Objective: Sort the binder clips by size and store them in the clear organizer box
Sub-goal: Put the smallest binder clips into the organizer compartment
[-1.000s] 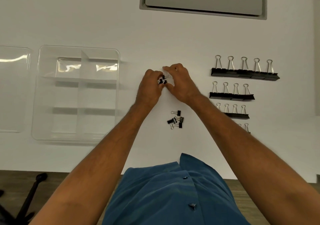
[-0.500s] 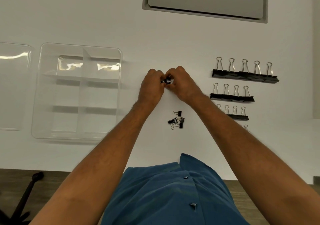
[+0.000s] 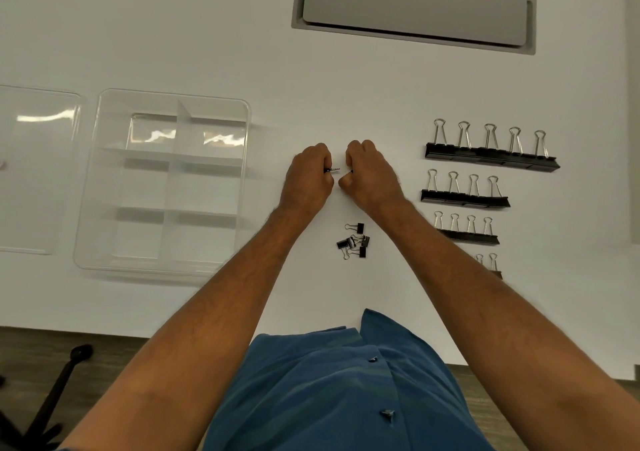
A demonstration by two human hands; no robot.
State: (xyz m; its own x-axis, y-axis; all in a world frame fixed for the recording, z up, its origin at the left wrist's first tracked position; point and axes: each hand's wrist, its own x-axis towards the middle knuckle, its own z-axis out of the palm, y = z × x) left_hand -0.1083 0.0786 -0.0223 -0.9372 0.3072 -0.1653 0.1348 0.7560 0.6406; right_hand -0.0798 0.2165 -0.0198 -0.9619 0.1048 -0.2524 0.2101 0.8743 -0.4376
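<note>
Head view, sorting in progress. We see the left hand (image 3: 306, 178) and the right hand (image 3: 370, 175) side by side above the middle of the white table (image 3: 242, 52), each with its fingers curled. Half a second ago the two hands met over a single dark cluster of tiny clips; now they have drawn apart and a strip of bare table shows between them. The left grip pinches a tiny binder clip (image 3: 331, 170), its wire loop pointing right; a dark tip (image 3: 350, 172) shows at the right fingers, which we take to be a second tiny clip, though too little shows to be sure. We read this as two clips that were hooked together and have just been pulled free of each other.

A loose heap of tiny clips (image 3: 354, 241) lies nearer, below the hands, unmoved across the three pictures. On the right stand sorted rows, unchanged: the largest clips (image 3: 491, 156) farthest, a medium row (image 3: 464, 199) nearer, a smaller row (image 3: 465, 235) nearer again, and a short last row (image 3: 488, 263) partly hidden by the right forearm. At the left the clear organizer box (image 3: 162, 180) shows six compartments with nothing visible in them, and its lid (image 3: 34, 170) lies further left.

In our judgement sorting is nearly complete, only the tiniest size remaining to be lined up, while storing has not yet begun
</note>
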